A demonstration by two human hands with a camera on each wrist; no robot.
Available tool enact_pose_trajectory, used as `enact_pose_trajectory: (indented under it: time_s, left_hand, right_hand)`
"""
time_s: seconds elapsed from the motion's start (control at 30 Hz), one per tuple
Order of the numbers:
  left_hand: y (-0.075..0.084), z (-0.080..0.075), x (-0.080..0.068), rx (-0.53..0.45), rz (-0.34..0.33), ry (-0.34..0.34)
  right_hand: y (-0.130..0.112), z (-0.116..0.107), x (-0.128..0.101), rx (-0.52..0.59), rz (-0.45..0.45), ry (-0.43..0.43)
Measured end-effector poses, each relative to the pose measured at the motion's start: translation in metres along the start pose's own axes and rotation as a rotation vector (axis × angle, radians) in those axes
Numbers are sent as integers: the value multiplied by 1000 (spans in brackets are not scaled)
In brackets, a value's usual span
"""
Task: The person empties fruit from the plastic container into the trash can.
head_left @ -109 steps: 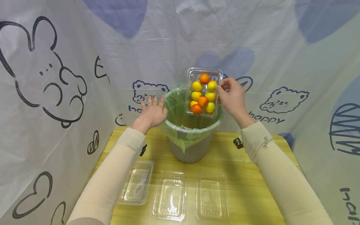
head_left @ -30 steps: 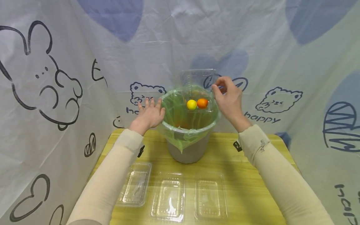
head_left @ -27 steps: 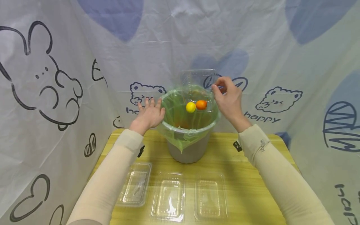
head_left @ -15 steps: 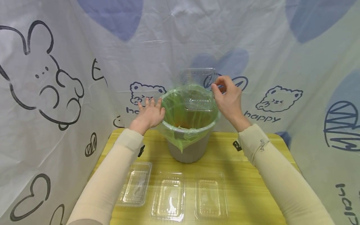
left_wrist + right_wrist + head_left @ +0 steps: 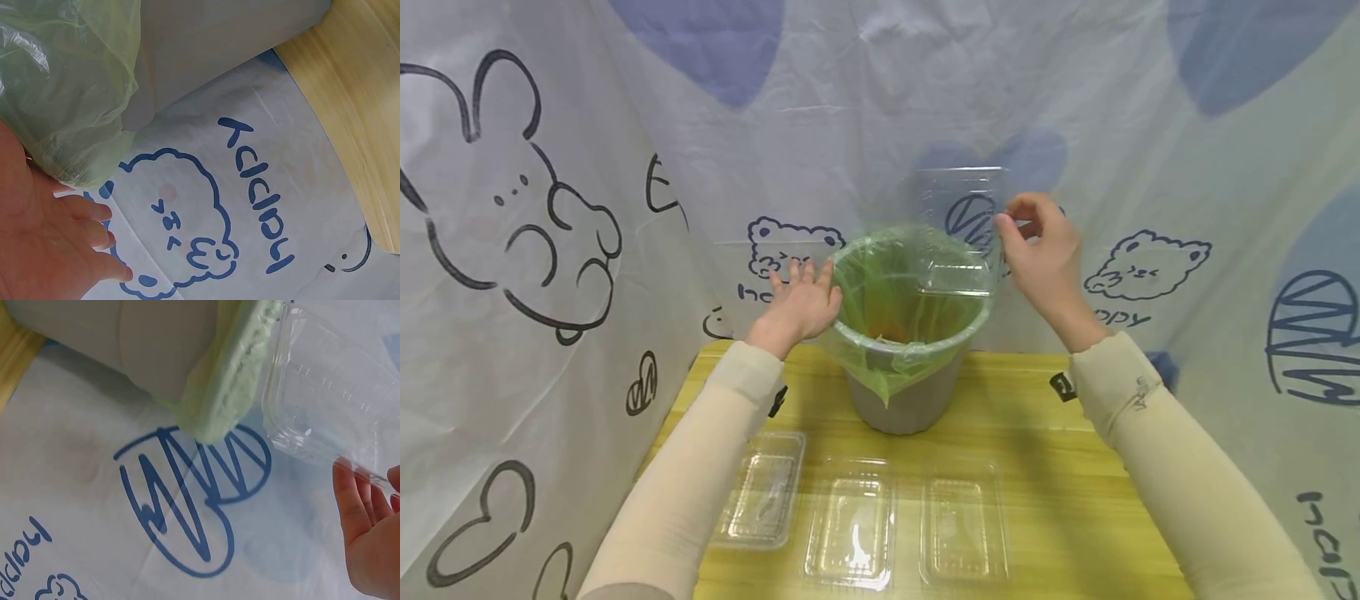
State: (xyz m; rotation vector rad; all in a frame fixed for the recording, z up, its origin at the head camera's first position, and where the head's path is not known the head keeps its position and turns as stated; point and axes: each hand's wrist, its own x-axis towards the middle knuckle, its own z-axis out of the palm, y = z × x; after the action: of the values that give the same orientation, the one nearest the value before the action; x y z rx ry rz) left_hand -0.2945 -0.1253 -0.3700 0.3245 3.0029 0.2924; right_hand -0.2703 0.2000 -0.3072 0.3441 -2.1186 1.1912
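Note:
My right hand (image 5: 1043, 258) pinches the edge of a clear plastic box (image 5: 957, 200), tilted up over the bin's right side. No fruit shows in that box, also seen as the clear box (image 5: 331, 394) in the right wrist view. Below it stands a grey bin (image 5: 901, 400) lined with a green bag (image 5: 880, 292); an orange tint shows deep inside, too blurred to make out. My left hand (image 5: 801, 307) lies with fingers spread at the bin's left rim. In the left wrist view, the left hand (image 5: 50, 237) touches the bag's folded edge.
Three clear plastic boxes stand in a row on the wooden table (image 5: 1052, 500): a left box (image 5: 763, 492), a middle box (image 5: 852, 525) and a right box (image 5: 962, 525). Behind and beside them hangs a printed white curtain (image 5: 850, 150).
The yellow and orange round fruits have dropped out of the tilted box into the bin. My right hand has since shifted right with the box. The left hand stays at the rim.

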Motion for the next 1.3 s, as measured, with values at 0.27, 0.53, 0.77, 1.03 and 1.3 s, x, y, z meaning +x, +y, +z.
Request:
enact_pose_trajectory:
  time_s: [0.27,0.53,0.77,1.03,1.3]
  left_hand:
    - [0,-2,0,-5,-2,-2]
    - [1,-2,0,5,-1,-2]
    - [1,-3,0,17,0,-5]
    - [2,-2,0,16,8,7]
    - [1,-2,1,23,6,-4]
  right_hand:
    - [4,-27,-2,67,97,33]
    - [21,-51,-20,57,165,81]
    - [38,-67,-44,27,336,117]
    - [61,-83,-77,93,454,129]
    - [75,-91,-114,51,499,84]
